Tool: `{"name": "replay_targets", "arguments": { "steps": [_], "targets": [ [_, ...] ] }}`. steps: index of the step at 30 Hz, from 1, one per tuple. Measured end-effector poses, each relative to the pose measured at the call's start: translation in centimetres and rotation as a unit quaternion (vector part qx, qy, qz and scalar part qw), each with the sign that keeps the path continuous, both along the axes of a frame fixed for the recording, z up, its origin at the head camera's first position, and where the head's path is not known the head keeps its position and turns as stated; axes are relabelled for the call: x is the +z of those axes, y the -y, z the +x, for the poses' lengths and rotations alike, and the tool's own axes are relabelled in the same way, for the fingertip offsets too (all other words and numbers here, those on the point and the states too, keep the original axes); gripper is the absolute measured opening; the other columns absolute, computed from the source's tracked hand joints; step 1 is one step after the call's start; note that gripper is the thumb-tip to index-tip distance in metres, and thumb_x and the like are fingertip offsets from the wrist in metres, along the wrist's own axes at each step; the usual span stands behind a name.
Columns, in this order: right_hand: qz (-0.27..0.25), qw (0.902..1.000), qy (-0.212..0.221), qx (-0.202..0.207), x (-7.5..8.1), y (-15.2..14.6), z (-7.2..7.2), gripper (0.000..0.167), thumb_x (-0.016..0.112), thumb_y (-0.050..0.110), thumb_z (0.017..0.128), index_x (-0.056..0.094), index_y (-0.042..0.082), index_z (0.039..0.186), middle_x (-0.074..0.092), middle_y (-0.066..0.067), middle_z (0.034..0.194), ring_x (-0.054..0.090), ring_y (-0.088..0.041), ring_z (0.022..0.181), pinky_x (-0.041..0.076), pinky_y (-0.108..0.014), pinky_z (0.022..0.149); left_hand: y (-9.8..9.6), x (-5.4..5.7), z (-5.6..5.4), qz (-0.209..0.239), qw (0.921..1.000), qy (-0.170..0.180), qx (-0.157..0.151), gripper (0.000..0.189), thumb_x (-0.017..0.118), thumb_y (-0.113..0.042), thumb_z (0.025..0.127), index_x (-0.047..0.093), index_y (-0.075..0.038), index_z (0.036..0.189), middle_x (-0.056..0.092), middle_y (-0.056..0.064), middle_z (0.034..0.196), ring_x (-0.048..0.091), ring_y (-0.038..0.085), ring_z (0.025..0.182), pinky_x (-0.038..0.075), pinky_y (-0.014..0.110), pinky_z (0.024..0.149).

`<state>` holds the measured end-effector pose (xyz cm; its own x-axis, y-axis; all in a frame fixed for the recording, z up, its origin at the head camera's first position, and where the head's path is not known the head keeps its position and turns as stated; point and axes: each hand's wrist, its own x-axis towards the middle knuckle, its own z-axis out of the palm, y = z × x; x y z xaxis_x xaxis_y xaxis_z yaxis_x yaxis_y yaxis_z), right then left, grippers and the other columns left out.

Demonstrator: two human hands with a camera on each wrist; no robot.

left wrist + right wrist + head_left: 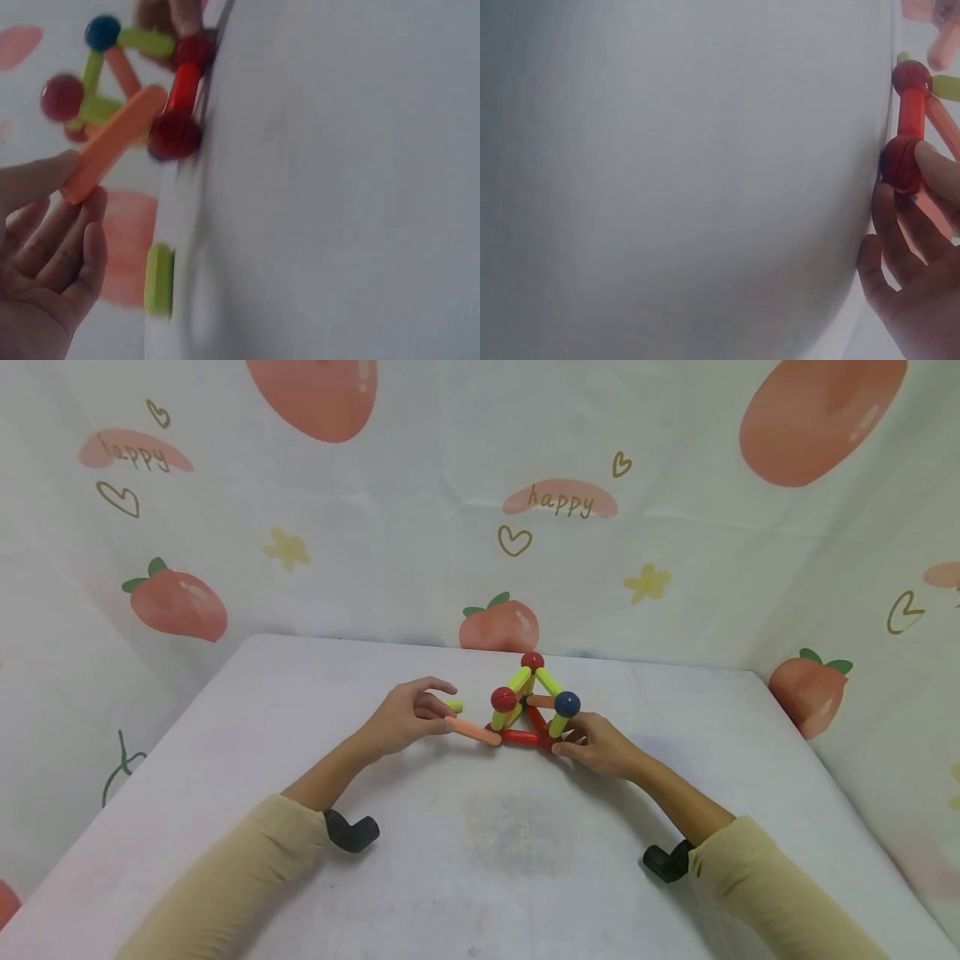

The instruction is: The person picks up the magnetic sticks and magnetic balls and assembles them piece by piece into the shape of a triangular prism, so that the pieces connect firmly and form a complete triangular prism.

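My left hand pinches a long orange stick by one end, between thumb and fingers. The stick's other end reaches the near-left base ball of a ball-and-stick structure; whether they touch I cannot tell. That structure stands on the table, with a red ball at its top, a red ball and a blue ball on its upper part, yellow-green sticks between them, and a red stick along its base. At the right base corner, my right hand grips a red ball.
Beside the left hand, a loose yellow-green stick lies on the white table. Behind the table's back edge hangs a cloth printed with peaches. A black curved piece is at the left wrist, another at the right.
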<state>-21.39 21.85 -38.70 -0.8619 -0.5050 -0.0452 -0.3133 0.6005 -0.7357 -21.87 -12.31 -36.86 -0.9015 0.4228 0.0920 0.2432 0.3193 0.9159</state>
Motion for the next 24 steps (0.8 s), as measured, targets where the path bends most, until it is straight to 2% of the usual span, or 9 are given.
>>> {"name": "replay_targets", "arguments": {
  "steps": [6,12,15,21,24],
  "targets": [
    [0.004,1.0000,0.002,-0.004,0.0,0.1,-0.1,0.037,0.069,0.014,0.094,0.061,-0.003,0.125,0.067,-0.015,0.117,0.064,-0.030,0.104,0.052,-0.046,0.094,-3.2,-0.7,1.3,0.046,0.9987,-0.003,0.022,0.047,0.076,-0.002,0.085,0.056,0.001,0.128,0.073,0.011,0.098,0.071,0.021,0.087,0.057,0.032,0.082],
    [0.001,1.0000,-0.003,-0.004,0.1,0.2,0.2,0.035,0.069,0.012,0.093,0.062,-0.003,0.124,0.068,-0.015,0.115,0.065,-0.030,0.104,0.052,-0.047,0.093,-5.7,-1.5,2.0,0.075,0.9948,-0.049,0.049,0.048,0.080,-0.004,0.082,0.058,-0.001,0.125,0.074,0.010,0.093,0.072,0.020,0.083,0.058,0.029,0.081],
    [0.000,1.0000,-0.003,-0.006,0.1,0.2,0.3,0.034,0.069,0.012,0.093,0.063,-0.003,0.123,0.068,-0.014,0.115,0.066,-0.029,0.103,0.053,-0.046,0.093,-6.6,-1.8,2.2,0.085,0.9922,-0.064,0.063,0.049,0.081,-0.003,0.080,0.058,-0.002,0.124,0.073,0.010,0.091,0.072,0.019,0.081,0.058,0.029,0.080],
    [-0.006,0.9999,-0.009,0.003,0.0,0.0,0.2,0.033,0.069,0.012,0.093,0.063,-0.003,0.122,0.068,-0.014,0.114,0.066,-0.029,0.103,0.053,-0.046,0.092,-7.7,-2.0,2.5,0.107,0.9883,-0.052,0.096,0.060,0.083,-0.005,0.079,0.053,-0.003,0.130,0.071,0.010,0.088,0.071,0.020,0.078,0.058,0.029,0.077],
    [-0.009,0.9999,-0.011,0.007,0.0,0.0,0.2,0.033,0.069,0.012,0.093,0.063,-0.003,0.122,0.068,-0.015,0.115,0.066,-0.029,0.103,0.053,-0.046,0.093,-8.0,-1.9,2.6,0.113,0.9861,-0.058,0.107,0.062,0.084,-0.007,0.078,0.051,-0.002,0.131,0.070,0.010,0.087,0.071,0.020,0.078,0.058,0.028,0.077]
  ]
}}
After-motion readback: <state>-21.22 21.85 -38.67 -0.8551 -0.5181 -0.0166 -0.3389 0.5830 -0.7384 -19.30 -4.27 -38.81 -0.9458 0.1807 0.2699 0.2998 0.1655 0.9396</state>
